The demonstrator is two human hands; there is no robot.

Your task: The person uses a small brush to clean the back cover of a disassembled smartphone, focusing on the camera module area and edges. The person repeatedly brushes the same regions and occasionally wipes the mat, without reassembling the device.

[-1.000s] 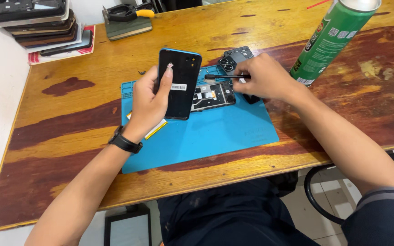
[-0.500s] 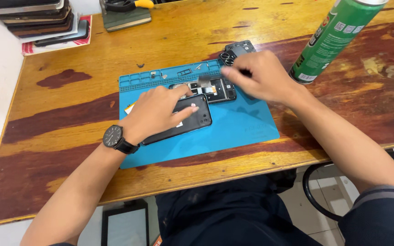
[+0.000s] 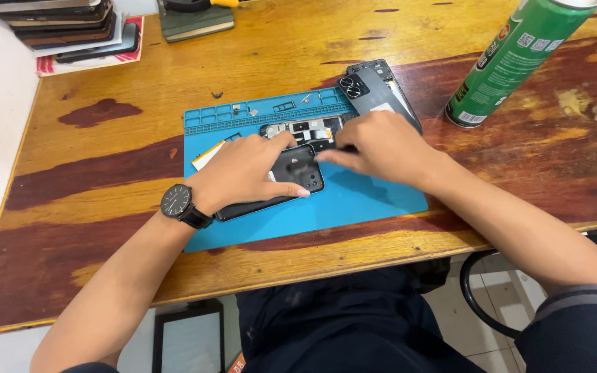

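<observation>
A black phone (image 3: pixel 297 174) lies flat on the blue work mat (image 3: pixel 371 200). My left hand (image 3: pixel 243 169), with a black watch (image 3: pixel 176 202) on its wrist, presses down on the phone with spread fingers. My right hand (image 3: pixel 381 146) reaches in from the right, fingertips together at the phone's upper right corner. What they pinch is hidden. Just behind the phone lies an opened phone body (image 3: pixel 310 127) with its circuit board showing. A dark back cover (image 3: pixel 376 86) with two camera rings rests at the mat's far right corner.
A green spray can (image 3: pixel 513 59) stands on the wooden table (image 3: pixel 105 159) at the right. A stack of phones (image 3: pixel 57 24) and a dark case (image 3: pixel 195 21) lie at the far left. Small screws (image 3: pixel 243 110) sit in the mat's tray slots. A dark tablet-like slab (image 3: pixel 188 338) is on the floor.
My left hand held the black phone upright, then laid it flat on the mat and now presses on it. My right hand slid left from the opened phone to the black phone's corner.
</observation>
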